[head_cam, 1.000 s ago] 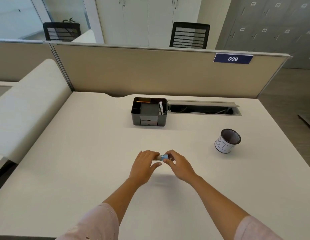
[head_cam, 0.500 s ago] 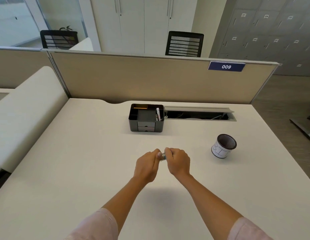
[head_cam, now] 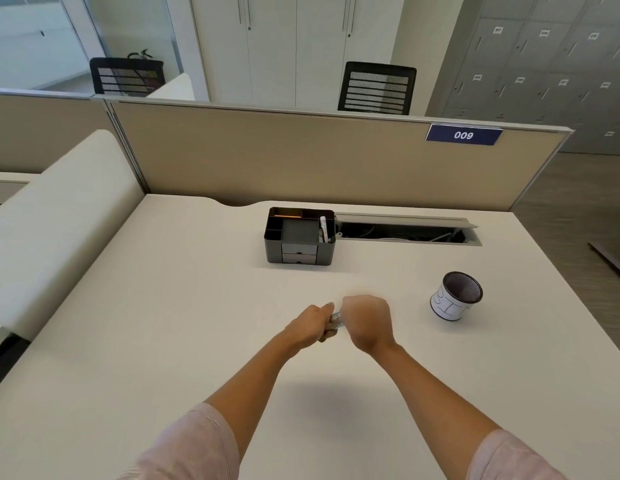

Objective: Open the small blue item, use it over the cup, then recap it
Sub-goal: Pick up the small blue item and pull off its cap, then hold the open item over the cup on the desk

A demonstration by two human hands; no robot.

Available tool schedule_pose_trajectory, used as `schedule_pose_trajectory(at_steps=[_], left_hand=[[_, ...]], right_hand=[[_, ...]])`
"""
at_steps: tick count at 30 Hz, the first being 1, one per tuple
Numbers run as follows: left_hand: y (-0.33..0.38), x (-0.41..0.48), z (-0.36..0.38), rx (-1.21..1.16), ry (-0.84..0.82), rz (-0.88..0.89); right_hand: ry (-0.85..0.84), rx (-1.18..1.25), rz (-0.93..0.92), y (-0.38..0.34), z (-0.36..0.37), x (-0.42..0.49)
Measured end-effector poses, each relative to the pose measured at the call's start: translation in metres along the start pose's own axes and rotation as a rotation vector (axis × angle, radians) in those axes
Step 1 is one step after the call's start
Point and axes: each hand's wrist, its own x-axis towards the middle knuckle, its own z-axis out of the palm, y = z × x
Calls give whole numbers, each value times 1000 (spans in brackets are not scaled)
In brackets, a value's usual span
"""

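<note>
Both my hands meet above the middle of the white desk, closed around the small item (head_cam: 336, 320). Only a short clear-grey piece of it shows between them; its blue part is hidden by my fingers. My left hand (head_cam: 310, 327) grips one end and my right hand (head_cam: 367, 322) grips the other, knuckles up. Whether the cap is on or off cannot be told. The cup (head_cam: 455, 296), a black mesh pot with a white paper label, stands upright on the desk to the right of my hands, well apart from them.
A black desk organiser (head_cam: 299, 237) stands behind my hands, next to an open cable tray (head_cam: 405, 230) in the desk. A beige partition (head_cam: 301, 157) closes the far edge. The desk's right edge (head_cam: 578, 306) drops to the floor.
My hands have lifted slightly and turned, closing more tightly over the item, so its blue part no longer shows. The view has tilted up a little. The cup has not moved.
</note>
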Motion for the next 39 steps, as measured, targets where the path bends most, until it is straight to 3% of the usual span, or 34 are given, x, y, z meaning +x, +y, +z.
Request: schedule_pose_trajectory(at_steps=[2, 6, 8, 16, 22, 30, 33, 36, 39], left_hand=[[2, 0, -2, 12, 41, -8], [-2, 3, -5, -38, 143, -43], [-10, 3, -7, -72, 137, -55], [-45, -3, -9, -159, 180, 22], [-51, -5, -10, -186, 223, 53], [-50, -3, -8, -192, 239, 61], [-46, -2, -6, -203, 232, 74], [-39, 0, -2, -227, 221, 97], [-23, 5, 5, -253, 221, 144]], right_hand=[[24, 46, 96, 2, 5, -1], [163, 188, 527, 9, 17, -4], [68, 141, 638, 15, 21, -14], [-485, -39, 608, 38, 40, -72], [-634, -263, 596, 38, 46, -89], [-677, -265, 607, 43, 40, -94], [-616, -237, 641, 44, 38, -93], [-477, -83, 717, 42, 38, -84], [-363, 217, 863, 32, 35, -61]])
